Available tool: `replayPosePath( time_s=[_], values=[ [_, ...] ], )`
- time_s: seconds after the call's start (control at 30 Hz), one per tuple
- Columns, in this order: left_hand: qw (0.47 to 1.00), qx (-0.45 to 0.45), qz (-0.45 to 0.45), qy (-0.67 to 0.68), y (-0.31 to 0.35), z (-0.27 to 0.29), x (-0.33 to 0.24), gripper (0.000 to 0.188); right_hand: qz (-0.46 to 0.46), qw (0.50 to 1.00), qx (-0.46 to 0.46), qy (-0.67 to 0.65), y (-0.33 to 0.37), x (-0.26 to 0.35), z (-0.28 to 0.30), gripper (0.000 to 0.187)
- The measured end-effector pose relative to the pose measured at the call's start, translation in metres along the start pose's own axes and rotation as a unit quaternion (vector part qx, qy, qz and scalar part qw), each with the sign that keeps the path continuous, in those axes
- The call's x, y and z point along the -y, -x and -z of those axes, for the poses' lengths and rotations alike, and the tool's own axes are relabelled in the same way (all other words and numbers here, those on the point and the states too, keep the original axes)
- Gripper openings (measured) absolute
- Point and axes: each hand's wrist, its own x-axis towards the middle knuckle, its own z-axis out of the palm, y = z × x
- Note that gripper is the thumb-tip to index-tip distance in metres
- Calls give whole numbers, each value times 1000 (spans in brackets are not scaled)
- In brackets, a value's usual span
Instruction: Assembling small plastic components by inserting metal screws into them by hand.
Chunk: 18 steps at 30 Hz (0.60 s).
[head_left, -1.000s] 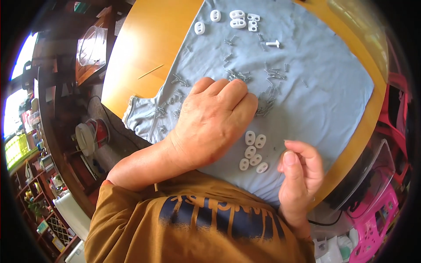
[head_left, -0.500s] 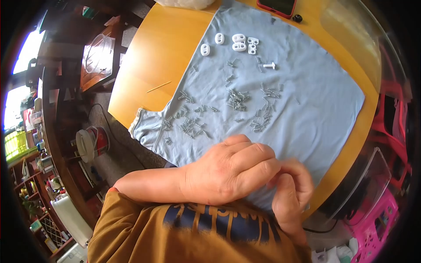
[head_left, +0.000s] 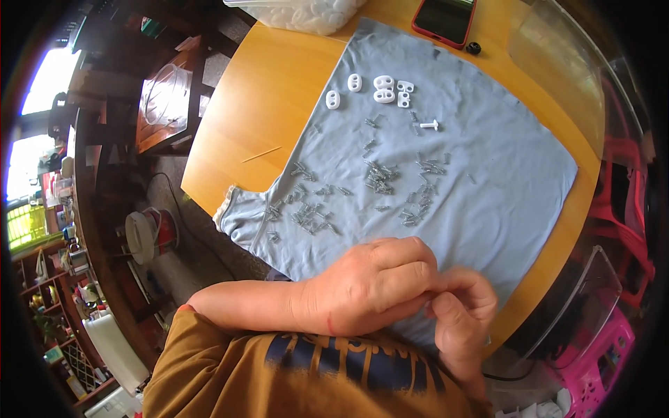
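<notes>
Close to my body, my left hand and my right hand meet over the near edge of a light blue cloth. Both have bent fingers pinched together at the tips; whatever lies between them is hidden. Beyond my hands, small metal springs lie scattered in loose heaps on the cloth. Farther off are white oval plastic cord-lock pieces with two holes, some single and some grouped. A white T-shaped plunger rests just right of them.
The cloth covers much of a yellow wooden table. A thin wooden stick lies left of it. At the far side are a clear container of white parts, a red-cased phone and a small black knob. A pink plastic stool stands right.
The table and everything on it appear slightly lower in the picture. My left hand has tilted a little and its fingers have shifted against the right fingertips; both hands stay together.
</notes>
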Motion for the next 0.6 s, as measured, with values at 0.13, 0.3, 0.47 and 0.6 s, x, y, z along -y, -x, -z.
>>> replayPosePath(
  time_s=[0.13,0.3,0.47,0.6],
  values=[
    [1000,21,7,14,-2,2,0,26,-34,999,6,-37,-1,2,2,10],
    [998,24,12,57,0,2,-1,24,-108,989,23,-99,-2,4,6,13],
    [997,19,14,76,-1,4,1,22,-101,991,-1,-90,0,6,4,14],
    [1000,11,-13,0,0,4,1,24,-81,995,0,-65,1,5,5,14]
  ],
)
